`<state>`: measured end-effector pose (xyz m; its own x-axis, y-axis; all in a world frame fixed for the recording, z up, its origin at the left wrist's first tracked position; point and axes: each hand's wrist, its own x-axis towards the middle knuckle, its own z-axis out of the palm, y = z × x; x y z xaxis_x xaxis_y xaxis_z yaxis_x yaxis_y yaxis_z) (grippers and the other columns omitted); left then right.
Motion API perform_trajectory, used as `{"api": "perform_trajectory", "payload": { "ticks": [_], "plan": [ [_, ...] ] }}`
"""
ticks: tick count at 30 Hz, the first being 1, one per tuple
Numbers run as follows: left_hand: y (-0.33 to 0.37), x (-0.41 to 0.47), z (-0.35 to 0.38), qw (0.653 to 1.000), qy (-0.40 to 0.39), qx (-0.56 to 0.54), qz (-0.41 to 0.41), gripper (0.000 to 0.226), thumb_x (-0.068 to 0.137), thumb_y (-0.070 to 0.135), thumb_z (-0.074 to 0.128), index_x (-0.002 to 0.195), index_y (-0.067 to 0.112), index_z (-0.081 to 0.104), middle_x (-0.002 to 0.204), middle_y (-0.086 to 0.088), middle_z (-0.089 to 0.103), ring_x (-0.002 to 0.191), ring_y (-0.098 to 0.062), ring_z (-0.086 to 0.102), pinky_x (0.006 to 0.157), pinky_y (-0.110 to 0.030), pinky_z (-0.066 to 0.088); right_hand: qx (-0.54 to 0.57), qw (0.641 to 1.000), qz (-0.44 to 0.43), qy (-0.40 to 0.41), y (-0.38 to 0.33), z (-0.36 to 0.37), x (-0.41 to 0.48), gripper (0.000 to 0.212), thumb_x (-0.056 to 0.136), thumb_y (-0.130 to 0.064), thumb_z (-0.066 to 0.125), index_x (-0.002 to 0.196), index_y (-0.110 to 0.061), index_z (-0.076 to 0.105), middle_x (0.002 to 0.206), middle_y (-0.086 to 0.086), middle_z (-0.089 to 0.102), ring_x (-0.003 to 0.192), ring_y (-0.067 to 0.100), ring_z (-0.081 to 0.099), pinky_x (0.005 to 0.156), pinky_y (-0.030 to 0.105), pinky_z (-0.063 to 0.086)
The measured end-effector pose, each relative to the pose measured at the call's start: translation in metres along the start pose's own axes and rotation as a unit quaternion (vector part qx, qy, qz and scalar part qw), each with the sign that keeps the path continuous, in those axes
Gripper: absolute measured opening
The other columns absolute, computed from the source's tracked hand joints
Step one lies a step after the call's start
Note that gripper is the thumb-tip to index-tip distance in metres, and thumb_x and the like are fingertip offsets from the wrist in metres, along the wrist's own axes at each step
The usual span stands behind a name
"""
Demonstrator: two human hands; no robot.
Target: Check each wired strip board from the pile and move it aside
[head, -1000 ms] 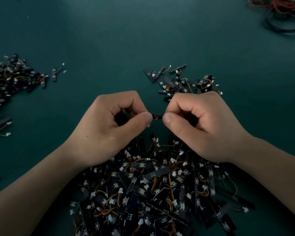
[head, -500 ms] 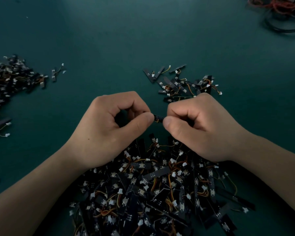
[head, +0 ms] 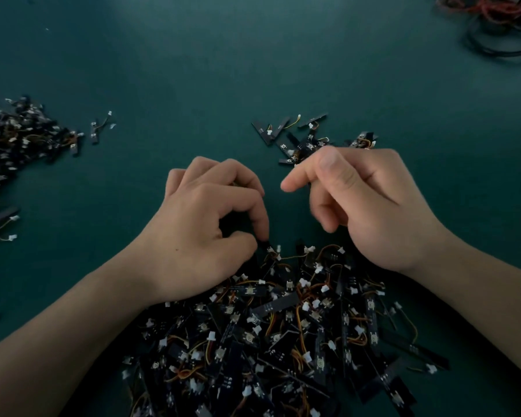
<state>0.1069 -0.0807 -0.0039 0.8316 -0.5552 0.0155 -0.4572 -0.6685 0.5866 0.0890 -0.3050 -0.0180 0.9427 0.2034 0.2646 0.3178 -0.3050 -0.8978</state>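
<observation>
Moved: hands parted, no board spans them now.
Left hand: thumb and forefinger pinch a strip board at the far edge of the pile, probably the next to check.
Right hand: loosely curled, apparently empty, by the set-aside group on the bench.

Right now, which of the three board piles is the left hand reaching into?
The big near pile: the left hand pinches a board at its far edge. The left-edge pile and the small group by the right hand lie apart.
</observation>
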Motion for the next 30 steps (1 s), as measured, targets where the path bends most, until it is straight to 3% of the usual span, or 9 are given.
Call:
{"api": "perform_trajectory", "payload": {
  "ticks": [5,12,16,18,21,25,30],
  "plan": [
    [0.0,0.0,-0.001,1.0,0.005,0.003,0.003,0.012,0.073,0.027,0.056,0.069,0.035,0.064,0.114,0.025,0.054,0.126,-0.002,0.037,0.108,-0.024,0.018,0.006,1.0,0.017,-0.023,0.0,0.001,-0.002,0.048,0.11,-0.041,0.036,0.092,-0.019,0.075,0.055,0.0,0.06,0.046,0.005,0.048,0.052,0.012,0.036],
    [0.003,-0.002,-0.007,0.998,-0.038,-0.013,0.042,0.035,0.068,0.022,0.053,0.09,0.044,0.068,0.116,0.021,0.056,0.127,-0.01,0.038,0.107,-0.032,0.022,-0.062,0.995,-0.002,-0.071,-0.006,0.003,-0.004,0.054,0.106,-0.047,0.039,0.077,-0.015,0.071,0.057,-0.002,0.065,0.046,0.014,0.057,0.048,0.016,0.036],
    [0.003,-0.002,-0.006,0.996,-0.053,0.007,0.077,0.022,0.072,0.021,0.062,0.08,0.041,0.068,0.106,0.017,0.061,0.118,-0.015,0.046,0.104,-0.036,0.028,-0.068,0.988,-0.047,-0.128,-0.008,-0.001,-0.004,0.049,0.104,-0.038,0.048,0.076,-0.004,0.07,0.058,0.001,0.066,0.045,0.015,0.053,0.048,0.016,0.032],
    [0.002,-0.002,-0.005,0.995,-0.046,-0.001,0.089,0.019,0.073,0.019,0.062,0.075,0.037,0.064,0.1,0.016,0.063,0.112,-0.015,0.05,0.1,-0.034,0.03,-0.049,0.987,-0.055,-0.142,-0.008,-0.003,-0.004,0.041,0.102,-0.033,0.053,0.078,-0.005,0.07,0.061,0.004,0.067,0.047,0.017,0.055,0.046,0.025,0.036],
    [-0.001,-0.001,-0.005,0.993,-0.038,-0.062,0.089,0.019,0.076,0.014,0.063,0.076,0.033,0.063,0.092,0.009,0.067,0.1,-0.019,0.058,0.093,-0.033,0.036,-0.022,0.988,-0.049,-0.144,-0.008,-0.003,-0.004,0.029,0.099,-0.028,0.06,0.084,-0.006,0.072,0.065,0.005,0.069,0.053,0.024,0.062,0.047,0.039,0.044],
    [-0.006,-0.002,-0.006,0.974,-0.014,-0.216,0.073,0.006,0.084,0.022,0.066,0.082,0.023,0.072,0.081,-0.004,0.07,0.076,-0.028,0.065,0.068,-0.045,0.051,-0.036,0.992,-0.026,-0.115,-0.009,0.001,-0.003,0.025,0.095,-0.038,0.064,0.086,-0.015,0.07,0.067,0.0,0.065,0.056,0.016,0.058,0.05,0.028,0.044],
    [-0.008,0.0,-0.005,0.949,0.032,-0.307,0.062,0.011,0.086,0.026,0.064,0.085,0.017,0.071,0.072,-0.005,0.074,0.062,-0.034,0.062,0.055,-0.038,0.044,-0.063,0.99,-0.004,-0.123,-0.011,0.003,-0.003,0.032,0.093,-0.05,0.062,0.086,-0.02,0.071,0.063,-0.003,0.063,0.052,0.016,0.056,0.047,0.028,0.042]
  ]
}}
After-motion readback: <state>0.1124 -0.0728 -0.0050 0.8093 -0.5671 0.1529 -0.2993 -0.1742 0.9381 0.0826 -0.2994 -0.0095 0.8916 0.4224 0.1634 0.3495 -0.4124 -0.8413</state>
